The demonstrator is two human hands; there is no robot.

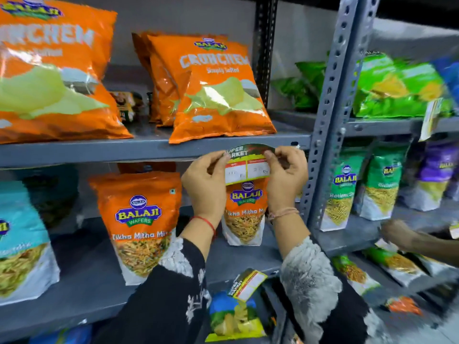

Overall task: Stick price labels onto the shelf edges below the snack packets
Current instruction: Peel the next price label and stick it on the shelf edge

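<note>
Shelf edge [149, 151] meets price label [247, 165], both hands pinching.

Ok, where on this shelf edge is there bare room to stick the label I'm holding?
The grey shelf edge is bare from the left up to your left hand. Both hands hold the price label under the small orange chip bag. Right of your right hand, only a short strip remains before the upright post.
</note>
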